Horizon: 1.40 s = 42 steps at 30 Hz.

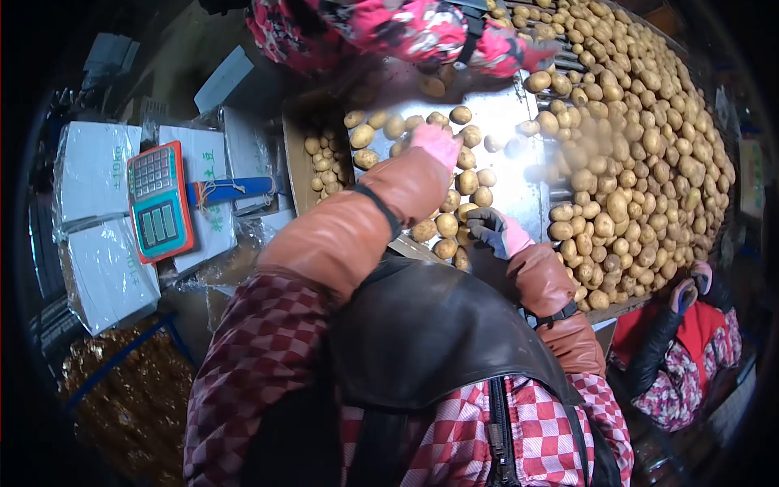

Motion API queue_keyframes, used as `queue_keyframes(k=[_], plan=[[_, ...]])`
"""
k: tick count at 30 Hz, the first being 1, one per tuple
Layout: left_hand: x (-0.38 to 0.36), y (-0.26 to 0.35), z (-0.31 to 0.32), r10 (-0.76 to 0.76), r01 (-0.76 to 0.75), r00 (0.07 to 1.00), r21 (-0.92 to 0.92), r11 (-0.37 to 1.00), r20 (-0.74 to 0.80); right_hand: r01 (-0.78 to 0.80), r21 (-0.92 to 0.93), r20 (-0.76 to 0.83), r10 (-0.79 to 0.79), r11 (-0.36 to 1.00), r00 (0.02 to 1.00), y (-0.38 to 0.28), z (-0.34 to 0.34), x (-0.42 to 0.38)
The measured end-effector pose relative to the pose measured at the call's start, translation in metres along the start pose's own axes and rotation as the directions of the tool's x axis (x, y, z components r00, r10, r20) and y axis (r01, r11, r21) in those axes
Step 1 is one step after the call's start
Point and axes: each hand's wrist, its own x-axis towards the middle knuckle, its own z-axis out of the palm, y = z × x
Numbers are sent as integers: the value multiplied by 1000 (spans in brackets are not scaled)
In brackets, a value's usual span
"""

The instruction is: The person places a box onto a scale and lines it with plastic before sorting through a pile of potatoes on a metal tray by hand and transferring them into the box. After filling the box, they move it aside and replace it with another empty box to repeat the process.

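Left hand [436,144], pink glove, was stretched out over the loose potatoes [459,183] on the metal surface [507,114]. Its fingers were seen from the back only; spread could not be told, and no potato was seen held. The fingertips were down among the potatoes at the top of the cluster.

Right hand [492,230], dark glove with pink cuff, was set at the lower edge of the same cluster. The fingers [479,221] were curled narrow, touching or just beside potatoes; whether 1 was gripped could not be told.

The surface was a shiny steel sheet, with roughly 25 potatoes scattered on it. A large heap of potatoes [641,154] was piled to the right, too many to count. A cardboard box [324,166] just left of the sheet was seen holding about 12 smaller potatoes.

1 orange-framed scale [160,201] was seen to the left, lying on stacked white boxes [97,174]; at least 4 boxes were made out. A mesh sack [122,390] was seen at lower left.

2 other people were in view: 1 in a pink floral sleeve [389,28] across the top, 1 at lower right with a gloved hand [688,290] at the edge of the heap.

Room was dim and cluttered; the steel sheet was brightly lit.
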Motion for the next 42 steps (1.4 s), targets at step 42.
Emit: queue_keyframes(k=[42], plan=[[24,-6,-48,136,-128,990,-526,841,-24,325,552,-221,-242,768,945,-46,-1,-13]])
